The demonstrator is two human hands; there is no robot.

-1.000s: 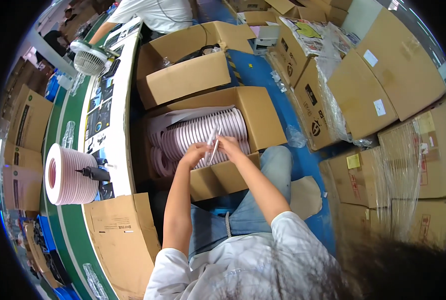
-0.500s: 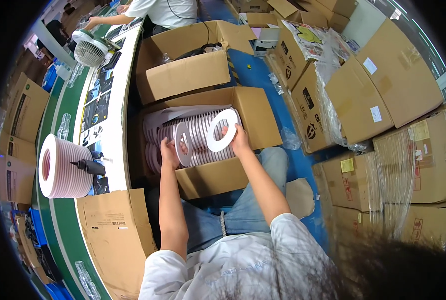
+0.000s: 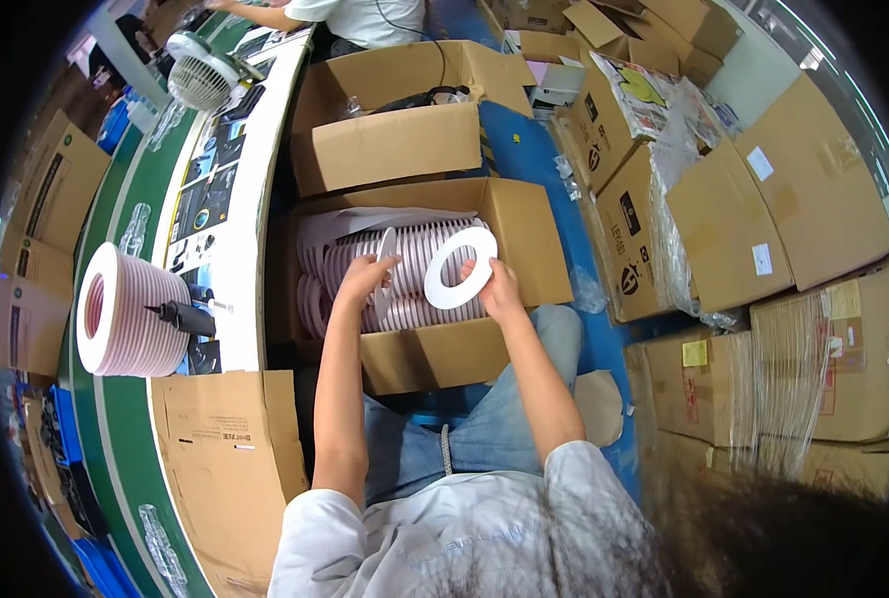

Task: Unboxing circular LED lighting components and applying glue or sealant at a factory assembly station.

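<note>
My right hand [image 3: 501, 288] pinches the right edge of a flat white ring [image 3: 446, 293], its face tilted toward me. To its left, my left hand [image 3: 367, 277] has its fingers on a second white ring [image 3: 387, 261], which shows almost edge-on. Both hands are above an open cardboard box [image 3: 435, 357] between my knees and the bench. Inside it, rows of white rings [image 3: 340, 263] stand on edge, packed close together, with pale wrapping sheet [image 3: 340, 227] along the far side. My hands partly cover the rows.
On the bench [image 3: 250, 289] at left lies a tall stack of rings [image 3: 146, 324] beside a black tool [image 3: 187, 319]; a fan [image 3: 203, 82] stands farther back. Another open box [image 3: 395, 149] sits beyond mine. Cartons [image 3: 724, 389] pile up at right. A co-worker [image 3: 370, 22] is at the far end.
The ring at my left hand has turned from a slanted face to nearly edge-on, and that hand has risen and shifted right. My right hand still holds its ring, slightly lower.
</note>
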